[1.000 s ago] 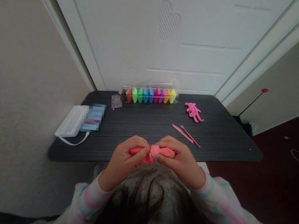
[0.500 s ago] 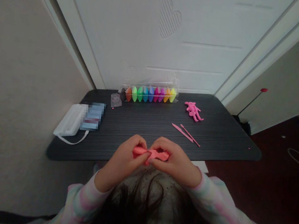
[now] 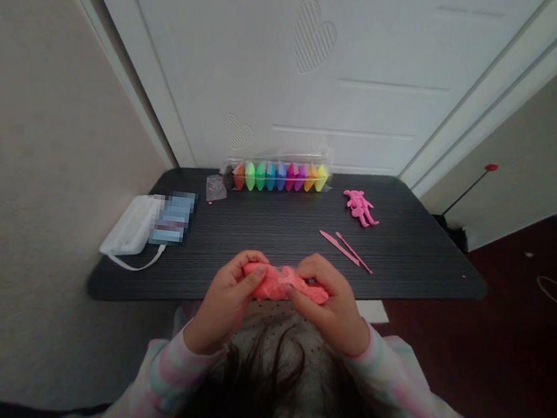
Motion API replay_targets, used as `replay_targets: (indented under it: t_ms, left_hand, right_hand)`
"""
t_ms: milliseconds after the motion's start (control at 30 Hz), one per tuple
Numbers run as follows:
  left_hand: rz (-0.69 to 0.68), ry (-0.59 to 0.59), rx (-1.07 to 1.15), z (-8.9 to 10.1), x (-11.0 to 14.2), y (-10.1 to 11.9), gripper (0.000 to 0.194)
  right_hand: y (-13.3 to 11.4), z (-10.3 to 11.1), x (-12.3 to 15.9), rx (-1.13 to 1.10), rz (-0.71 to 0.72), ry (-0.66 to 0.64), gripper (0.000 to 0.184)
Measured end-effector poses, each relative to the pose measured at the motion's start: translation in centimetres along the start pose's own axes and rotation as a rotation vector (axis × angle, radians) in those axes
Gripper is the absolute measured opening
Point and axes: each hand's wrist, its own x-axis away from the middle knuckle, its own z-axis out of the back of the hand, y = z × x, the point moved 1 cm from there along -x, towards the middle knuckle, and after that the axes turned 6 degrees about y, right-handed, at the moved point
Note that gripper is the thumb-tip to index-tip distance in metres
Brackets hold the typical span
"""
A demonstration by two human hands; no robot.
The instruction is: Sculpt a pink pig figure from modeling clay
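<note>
A lump of coral-pink modelling clay (image 3: pixel 274 285) is stretched sideways between my two hands, just over the table's near edge. My left hand (image 3: pixel 228 297) pinches its left end, thumb on top. With thumb and bent fingers, my right hand (image 3: pixel 333 302) grips the other end. The clay's surface looks uneven and torn in the middle. Beyond my right hand, a pink clay knife (image 3: pixel 339 247) and a thin pink modelling stick (image 3: pixel 354 252) lie on the table.
On the dark table (image 3: pixel 256 230), a clear pack of coloured clay (image 3: pixel 281 177) stands at the back. A pink figure-shaped mould (image 3: pixel 361 208) lies back right. At left are a white box (image 3: pixel 131 222), a blurred blue object (image 3: pixel 173 217) and a white cable (image 3: pixel 138 267). Crumpled plastic (image 3: pixel 216 188) lies nearby.
My hands have moved slightly apart, and the clay is now drawn out longer with more of it showing. The things on the table have stayed put.
</note>
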Motion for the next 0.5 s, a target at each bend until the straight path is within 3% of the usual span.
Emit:
replay_targets:
  t_ms: [100, 200, 333, 500]
  left_hand:
    - [-0.023, 0.069, 0.061, 0.0, -0.1, -0.4, 0.016]
    - [-0.205, 0.078, -0.089, 0.4, -0.1, -0.4, 0.013]
    - [-0.411, -0.031, -0.351, 0.9, 0.1, 0.3, 0.007]
    - [-0.483, -0.129, -0.469, 0.9, 0.3, 0.9, 0.003]
  right_hand:
    - [-0.2, 0.0, 0.1, 0.024, 0.000, 0.012, 0.004]
    - [-0.4, 0.2, 0.0, 0.024, -0.086, -0.027, 0.006]
    - [-0.6, 0.4, -0.1, -0.022, -0.161, -0.060, 0.017]
    - [-0.7, 0.5, -0.1, -0.057, -0.227, -0.058, 0.017]
